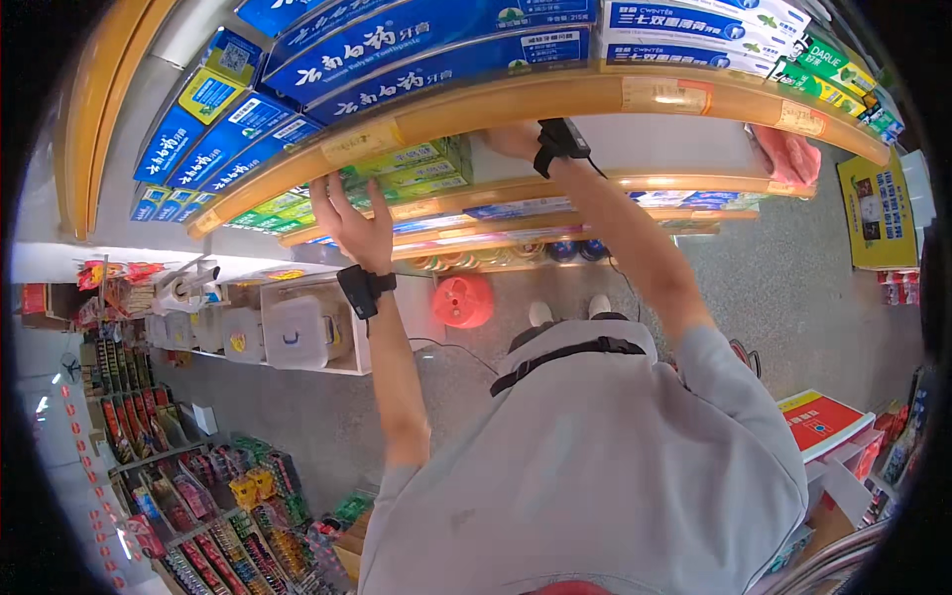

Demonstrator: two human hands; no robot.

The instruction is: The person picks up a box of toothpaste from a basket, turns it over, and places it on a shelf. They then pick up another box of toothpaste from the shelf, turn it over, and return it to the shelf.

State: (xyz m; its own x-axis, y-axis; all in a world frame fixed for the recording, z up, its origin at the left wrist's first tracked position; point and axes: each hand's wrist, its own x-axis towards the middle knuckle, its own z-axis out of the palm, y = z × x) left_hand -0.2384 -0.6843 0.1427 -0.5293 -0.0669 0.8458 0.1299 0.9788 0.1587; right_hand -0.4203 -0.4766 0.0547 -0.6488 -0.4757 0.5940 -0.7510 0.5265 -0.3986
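My left hand reaches up to the second shelf with its fingers spread. The fingertips rest at the front of a row of green toothpaste boxes, just under the top shelf's wooden edge. My right hand reaches into the same shelf, right of the green boxes. Its fingers are hidden behind the top shelf's edge, so I cannot see whether it holds anything. Under it lies a pale shelf surface. A black device is strapped to each wrist.
Blue toothpaste boxes are stacked on the top shelf, with white-and-blue ones beside them. A pink cloth lies at the second shelf's right end. A red plastic stool and lidded clear bins stand below left.
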